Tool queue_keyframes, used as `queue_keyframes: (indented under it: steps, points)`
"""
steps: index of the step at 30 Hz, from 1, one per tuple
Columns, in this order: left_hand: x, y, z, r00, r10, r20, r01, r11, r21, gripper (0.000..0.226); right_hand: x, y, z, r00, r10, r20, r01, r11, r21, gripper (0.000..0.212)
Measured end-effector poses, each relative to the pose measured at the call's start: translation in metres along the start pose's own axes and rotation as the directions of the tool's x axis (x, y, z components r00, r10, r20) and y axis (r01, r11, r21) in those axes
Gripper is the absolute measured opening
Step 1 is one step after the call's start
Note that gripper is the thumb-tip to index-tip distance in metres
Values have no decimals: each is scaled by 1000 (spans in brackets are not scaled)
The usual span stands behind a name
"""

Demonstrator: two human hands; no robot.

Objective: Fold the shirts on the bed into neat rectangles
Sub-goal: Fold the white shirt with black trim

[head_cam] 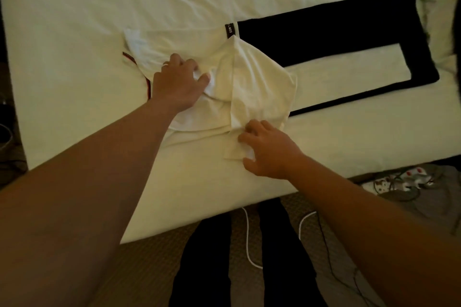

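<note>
Near the bed's [74, 20] front edge, a cream shirt [249, 82] lies bunched; cloth is pinched by left hand [178, 82] and right hand [270, 151]. Risk: uneven pulls would skew the fold.

Floor [154, 269]: brownish carpet, dim.
Cables: white cord [247, 239] and thin black wire [329, 254] on carpet.
Right: grey patterned cloth [409, 189] on floor.
Light: warm, low.
</note>
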State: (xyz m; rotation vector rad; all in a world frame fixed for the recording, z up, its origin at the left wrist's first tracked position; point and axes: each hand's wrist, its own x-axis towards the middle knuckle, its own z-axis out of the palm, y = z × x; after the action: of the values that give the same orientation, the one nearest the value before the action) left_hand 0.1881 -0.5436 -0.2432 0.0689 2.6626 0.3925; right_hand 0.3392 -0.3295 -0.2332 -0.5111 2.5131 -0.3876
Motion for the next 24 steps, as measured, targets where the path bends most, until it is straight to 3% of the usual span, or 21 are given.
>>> queue_keyframes:
  steps: [5,7,9,12,16,20,24]
  points:
    - [1,2,1,1000,5,-14,-5,1000,23,53,1,-5,19,996,-20,-83,11,995,-102,24]
    - [0,6,-1,1000,3,2,-4,999,55,54,7,-5,9,995,15,-102,-20,999,-39,13]
    - [1,8,-5,1000,-11,8,10,996,90,54,13,-1,-7,982,155,-106,-140,980,139,10]
    - [0,19,-8,1000,14,1,-14,988,156,50,18,17,-36,924,376,-67,-305,833,462,13]
    - [9,47,-7,999,28,17,-29,993,118,53,27,64,-79,788,605,-114,-313,552,773,12]
    - [29,79,-5,998,-56,11,56,998,7,57,30,134,-124,678,724,-127,-201,349,915,10]
    - [45,103,-1,987,-158,16,158,987,17,56,24,208,-149,621,776,-110,-179,277,944,27]
